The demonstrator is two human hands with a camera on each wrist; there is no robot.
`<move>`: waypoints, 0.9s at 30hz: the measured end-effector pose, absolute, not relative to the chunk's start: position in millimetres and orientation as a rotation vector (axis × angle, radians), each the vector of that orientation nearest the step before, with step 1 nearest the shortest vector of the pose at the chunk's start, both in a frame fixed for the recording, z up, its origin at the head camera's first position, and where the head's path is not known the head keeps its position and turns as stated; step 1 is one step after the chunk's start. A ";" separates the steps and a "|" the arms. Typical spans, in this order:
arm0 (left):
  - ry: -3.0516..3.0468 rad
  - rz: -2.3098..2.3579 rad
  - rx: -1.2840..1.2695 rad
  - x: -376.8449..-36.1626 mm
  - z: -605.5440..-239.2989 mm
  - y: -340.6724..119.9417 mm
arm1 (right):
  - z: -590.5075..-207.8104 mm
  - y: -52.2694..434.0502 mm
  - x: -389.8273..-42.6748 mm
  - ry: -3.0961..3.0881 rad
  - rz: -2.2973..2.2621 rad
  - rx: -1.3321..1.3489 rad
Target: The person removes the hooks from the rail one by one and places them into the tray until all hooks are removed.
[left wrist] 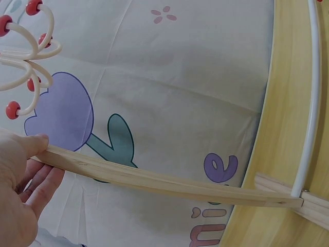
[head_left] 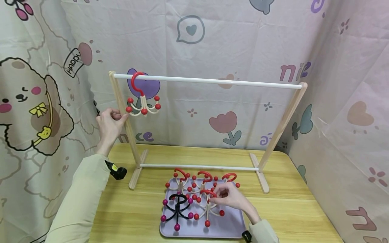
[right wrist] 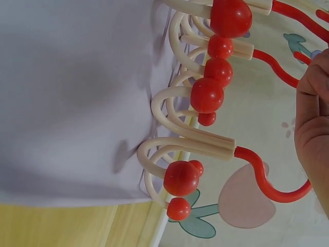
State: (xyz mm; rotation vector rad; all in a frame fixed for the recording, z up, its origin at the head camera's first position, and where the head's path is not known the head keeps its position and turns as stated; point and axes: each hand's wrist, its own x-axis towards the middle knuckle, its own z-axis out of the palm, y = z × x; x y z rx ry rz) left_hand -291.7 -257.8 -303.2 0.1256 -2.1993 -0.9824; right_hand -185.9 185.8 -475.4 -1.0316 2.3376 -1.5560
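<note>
Five hooks lay on the lilac tray (head_left: 231,227): four cream ones with red balls and one black hook (head_left: 177,207) with magenta balls at the tray's left. A sixth, the hung hook (head_left: 142,98), dangled from the rail (head_left: 212,81) of the rack (head_left: 282,125), near its left post (head_left: 123,111). The left hand (head_left: 109,123) gripped that post, thumb on top and fingers curled round it, just beside the hung hook without touching it. The right hand (head_left: 229,195) pinched the red crook of the nearest cream hook (head_left: 208,204), which stood on the tray crowded against its neighbours; their arms tangled close behind it. The rack's lower bar (head_left: 197,167) ran just behind the tray. Everything sat on a yellow wooden table (head_left: 288,216). A cartoon-print curtain (head_left: 231,37) with a dog, tulips and hearts closed in three sides.
</note>
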 end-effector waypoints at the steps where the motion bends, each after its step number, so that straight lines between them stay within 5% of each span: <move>1: -2.201 -0.980 0.127 -292.0 -303.3 -258.0 | -475.0 185.6 -186.1 2.335 -1.566 -1.036; 27: -2.204 -0.991 0.122 -290.5 -303.2 -256.8 | -460.1 178.3 -187.8 2.386 -1.680 -1.108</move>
